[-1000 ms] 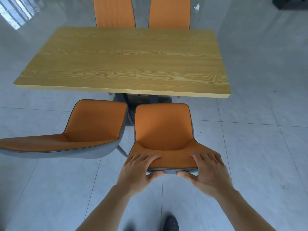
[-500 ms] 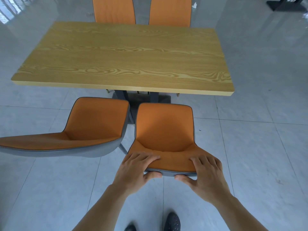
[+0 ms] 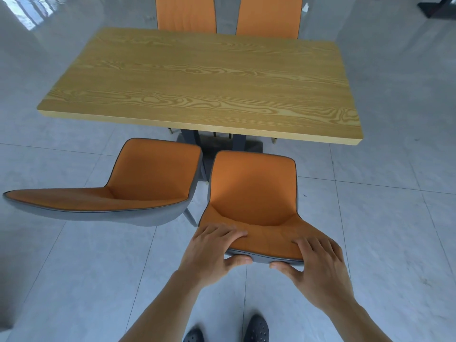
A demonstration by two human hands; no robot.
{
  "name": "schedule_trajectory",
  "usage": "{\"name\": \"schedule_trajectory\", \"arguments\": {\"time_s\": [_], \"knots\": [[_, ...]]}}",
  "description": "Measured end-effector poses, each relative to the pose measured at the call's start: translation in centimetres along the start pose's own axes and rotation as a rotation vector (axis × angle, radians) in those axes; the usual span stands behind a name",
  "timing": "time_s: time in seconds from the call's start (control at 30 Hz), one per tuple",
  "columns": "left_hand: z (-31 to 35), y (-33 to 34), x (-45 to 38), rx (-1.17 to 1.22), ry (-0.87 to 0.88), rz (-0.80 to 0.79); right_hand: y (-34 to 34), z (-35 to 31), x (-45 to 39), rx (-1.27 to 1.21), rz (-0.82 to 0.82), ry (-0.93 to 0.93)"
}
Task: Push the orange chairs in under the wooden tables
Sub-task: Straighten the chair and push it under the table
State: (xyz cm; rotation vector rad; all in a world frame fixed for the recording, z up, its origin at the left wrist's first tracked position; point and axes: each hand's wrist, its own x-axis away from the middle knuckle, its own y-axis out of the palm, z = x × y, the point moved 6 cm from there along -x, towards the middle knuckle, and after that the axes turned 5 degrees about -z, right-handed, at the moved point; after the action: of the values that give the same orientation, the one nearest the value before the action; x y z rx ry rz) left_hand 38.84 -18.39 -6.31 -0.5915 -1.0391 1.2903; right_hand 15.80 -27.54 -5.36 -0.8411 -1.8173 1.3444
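An orange chair [image 3: 254, 193] with a grey shell stands right in front of me, its seat facing the wooden table [image 3: 202, 80]. The seat's front edge lies just short of the table's near edge. My left hand [image 3: 209, 253] grips the left part of the backrest top, fingers over the orange side, thumb on the grey back. My right hand [image 3: 318, 265] holds the right part the same way. A second orange chair [image 3: 138, 183] stands to the left, turned sideways and clear of the table.
Two more orange chairs [image 3: 187, 13] [image 3: 269, 16] are tucked in at the table's far side. The table's dark pedestal base [image 3: 222, 141] shows under the near edge. Grey tiled floor all around; a dark table base [image 3: 436, 8] at the top right. My shoes [image 3: 255, 329] are below.
The chair I hold has slid a little toward the table, and I have stepped after it. Both hands keep the same grip. The left chair has not moved.
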Motion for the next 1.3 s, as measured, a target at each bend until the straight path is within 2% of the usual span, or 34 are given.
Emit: {"name": "schedule_trajectory", "arguments": {"time_s": [0.33,0.63,1.13,1.3], "knots": [[3.1,0.7,-1.1,-0.036,0.054,0.018,-0.9,2.5,0.9,0.044,0.037,-0.007],[0.7,0.9,-1.2,-0.009,0.043,-0.003,-0.1,1.1,-0.5,0.086,-0.03,-0.014],[-1.1,0.4,-0.8,-0.001,0.051,-0.071,0.1,-0.5,-0.4,0.001,-0.009,0.001],[-0.7,0.3,-0.4,0.017,0.048,-0.033,0.0,-0.4,-0.2,-0.051,0.005,0.0]]}}
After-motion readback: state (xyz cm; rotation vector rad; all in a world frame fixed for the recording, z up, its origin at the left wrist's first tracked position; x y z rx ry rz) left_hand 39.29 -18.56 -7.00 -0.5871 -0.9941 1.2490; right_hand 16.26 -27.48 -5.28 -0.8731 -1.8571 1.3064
